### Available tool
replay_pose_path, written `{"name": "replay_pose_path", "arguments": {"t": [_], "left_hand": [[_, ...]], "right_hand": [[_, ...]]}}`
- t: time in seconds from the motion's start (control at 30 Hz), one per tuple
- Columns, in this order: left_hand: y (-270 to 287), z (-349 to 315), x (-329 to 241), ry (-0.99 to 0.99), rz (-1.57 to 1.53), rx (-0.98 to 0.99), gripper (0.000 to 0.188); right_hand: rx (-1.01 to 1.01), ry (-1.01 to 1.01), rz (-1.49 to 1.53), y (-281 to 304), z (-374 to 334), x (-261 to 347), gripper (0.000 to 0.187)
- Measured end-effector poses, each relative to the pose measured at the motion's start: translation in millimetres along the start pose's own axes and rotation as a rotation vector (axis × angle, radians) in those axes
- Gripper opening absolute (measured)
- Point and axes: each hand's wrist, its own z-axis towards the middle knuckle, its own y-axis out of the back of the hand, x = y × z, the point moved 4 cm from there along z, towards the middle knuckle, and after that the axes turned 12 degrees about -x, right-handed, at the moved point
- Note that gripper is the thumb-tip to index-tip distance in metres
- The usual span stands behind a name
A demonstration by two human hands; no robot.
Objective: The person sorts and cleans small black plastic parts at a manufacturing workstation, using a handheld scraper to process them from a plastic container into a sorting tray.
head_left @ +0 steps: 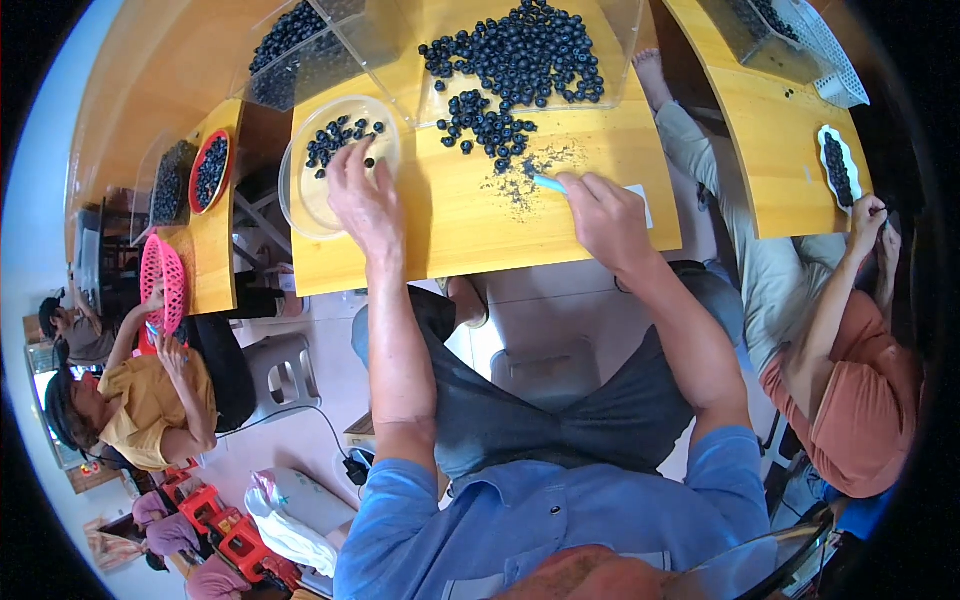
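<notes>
Over the round dish [308,200], the left hand [364,205] arched, fingers loosely parted; right of the dish, the right hand [608,220] pinched 1 turquoise rod [547,183]. Dark beads [525,60] lay inside the dish and rightward on the yellow wooden table [450,225], above pale flooring [525,310].

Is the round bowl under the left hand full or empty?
Neither: the bowl is partly filled; small dark balls lie inside, with bare space beside them.

beads [535,55]: blue-black | tool [548,183]: turquoise | table [450,235]: yellow | trousers [550,438]: dark grey | basket [172,270], 9 o'clock: pink | shirt [520,525], 6 o'clock: blue
</notes>
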Motion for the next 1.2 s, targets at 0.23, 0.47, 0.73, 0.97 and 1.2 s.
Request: {"name": "replay_pose_path", "arguments": {"t": [0.23, 0.47, 0.73, 0.97, 1.2], "left_hand": [[-29, -23, -68, -0.035, -0.472, 0.239, 0.017], [-51, -35, -84, 0.034, -0.319, 0.424, 0.027], [-36, -34, -89, 0.117, -0.451, 0.34, 0.018], [-18, -62, -83, 0.491, -0.757, 0.404, 0.012], [-20, -68, -85, 0.422, -0.743, 0.424, 0.019]], "right_hand": [[0.028, -0.011, -0.013, 4, 3, -1, 0.028], [0.027, -0.01, -0.009, -1, 3, 5, 0.027], [0.022, 0.012, -0.002, 1, 4, 3, 0.027], [0.019, -0.002, -0.007, 1, 2, 1, 0.026], [0.009, 0.008, -0.012, -2, 4, 3, 0.026]]}}
